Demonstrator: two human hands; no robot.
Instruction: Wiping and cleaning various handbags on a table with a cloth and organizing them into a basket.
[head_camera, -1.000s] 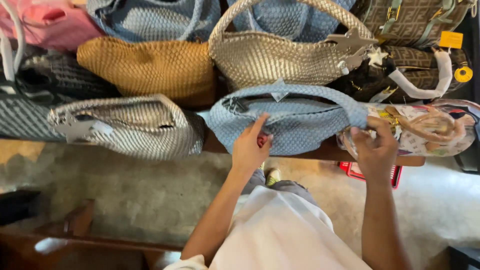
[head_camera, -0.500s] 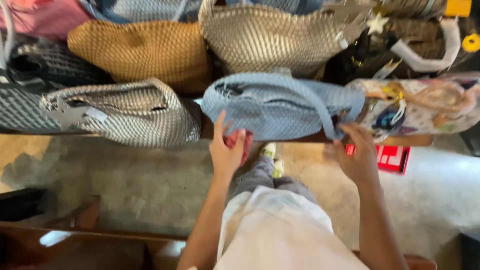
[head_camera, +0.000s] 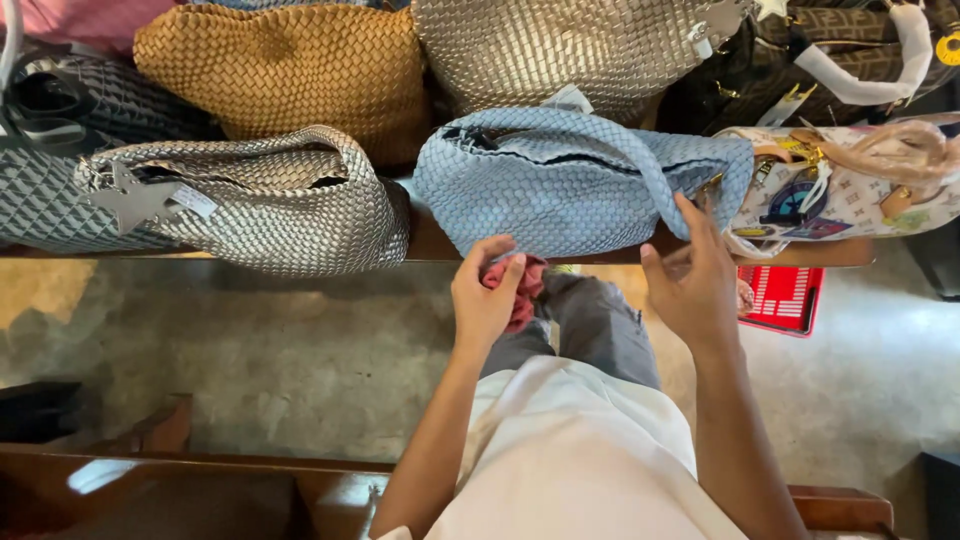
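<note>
Both hands have dropped off the pale blue woven handbag (head_camera: 560, 185), which lies on the desk (head_camera: 430, 245) edge: the left hand (head_camera: 487, 300) now clutches a red cloth (head_camera: 522, 290), the right hand (head_camera: 695, 285) spread open, empty, fingertips grazing the handle.

A handbag shop: woven leather bags, tan (head_camera: 285, 70), silver (head_camera: 270, 200) and pale blue (head_camera: 560, 185), crowd a wooden display shelf (head_camera: 430, 240).
</note>
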